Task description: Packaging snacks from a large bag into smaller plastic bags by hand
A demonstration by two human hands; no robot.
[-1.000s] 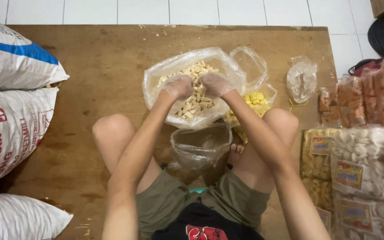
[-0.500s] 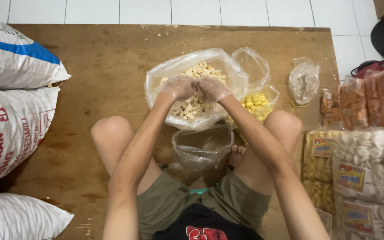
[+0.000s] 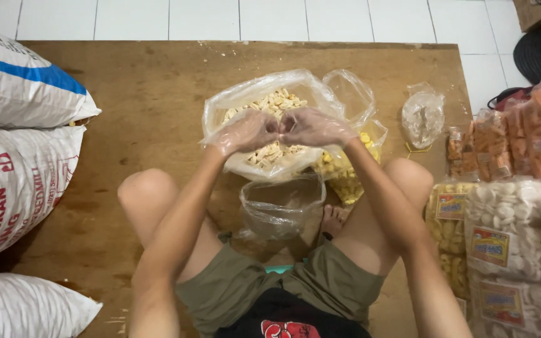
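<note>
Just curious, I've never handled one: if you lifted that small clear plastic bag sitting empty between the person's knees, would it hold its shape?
Probably not. The small clear bag looks thin and crumpled, its mouth sagging, so it would likely flop and collapse. It appears empty, so it should be very light and slide easily on the wooden board. The glossy film may be slippery in gloved hands.

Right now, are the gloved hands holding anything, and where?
Both the left hand and right hand are cupped together over the pale snack pieces; whether they hold any cannot be told.

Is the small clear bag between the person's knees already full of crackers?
No. The small bag looks empty, while the pale crackers lie in the big bag under both gloved hands.
</note>
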